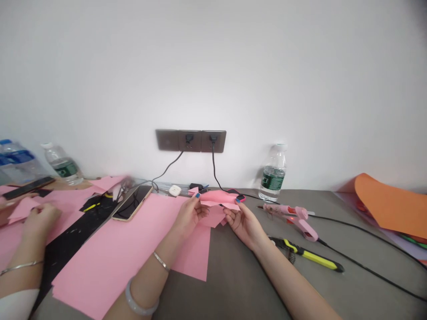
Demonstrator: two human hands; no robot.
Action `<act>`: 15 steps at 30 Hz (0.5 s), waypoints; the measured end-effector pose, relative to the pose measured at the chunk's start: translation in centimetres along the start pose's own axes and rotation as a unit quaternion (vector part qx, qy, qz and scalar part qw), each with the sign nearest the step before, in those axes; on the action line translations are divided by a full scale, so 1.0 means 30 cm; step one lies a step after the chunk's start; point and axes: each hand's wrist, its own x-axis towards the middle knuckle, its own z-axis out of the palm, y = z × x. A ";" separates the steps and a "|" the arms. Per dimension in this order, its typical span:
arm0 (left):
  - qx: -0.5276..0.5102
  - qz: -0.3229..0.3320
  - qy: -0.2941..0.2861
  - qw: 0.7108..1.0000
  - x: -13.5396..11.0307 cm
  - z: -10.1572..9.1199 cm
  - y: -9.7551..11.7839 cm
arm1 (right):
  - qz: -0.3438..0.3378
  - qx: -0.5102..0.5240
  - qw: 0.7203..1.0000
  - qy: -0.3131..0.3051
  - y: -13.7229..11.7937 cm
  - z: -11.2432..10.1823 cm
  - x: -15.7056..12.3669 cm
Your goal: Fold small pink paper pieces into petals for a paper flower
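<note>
Between my two hands is a small piece of pink paper, bent into a curve and held just above the table. My left hand pinches its left end, thumb on top and fingers curled beneath. At the right end, my right hand grips it the same way. More pink paper hangs or lies just under the held piece; I cannot tell whether it is joined to it. Large pink sheets lie under and beside my left forearm.
Right of my hands lie a pink glue gun with its cord and yellow-black pliers. A water bottle stands by the wall. A phone rests on the sheets. At left, another person's hand holds pink paper. Orange paper lies far right.
</note>
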 end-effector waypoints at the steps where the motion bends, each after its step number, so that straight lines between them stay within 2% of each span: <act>1: -0.006 -0.007 -0.001 1.000 0.000 -0.001 0.002 | -0.007 -0.017 1.000 -0.011 -0.001 -0.003 0.002; 4: 0.005 -0.007 -0.013 1.000 0.004 -0.007 0.003 | -0.024 -0.050 0.998 -0.025 -0.004 -0.009 0.006; 7: 0.070 0.035 -0.010 0.997 0.009 -0.013 -0.004 | -0.016 -0.031 0.999 -0.006 -0.001 -0.011 0.009; 11: 0.214 0.131 0.021 0.968 0.002 -0.010 -0.010 | -0.007 -0.005 1.000 0.013 0.009 -0.009 0.011; 15: 0.264 0.242 0.022 0.933 -0.015 -0.005 -0.010 | -0.009 -0.006 1.000 0.014 0.015 -0.006 0.011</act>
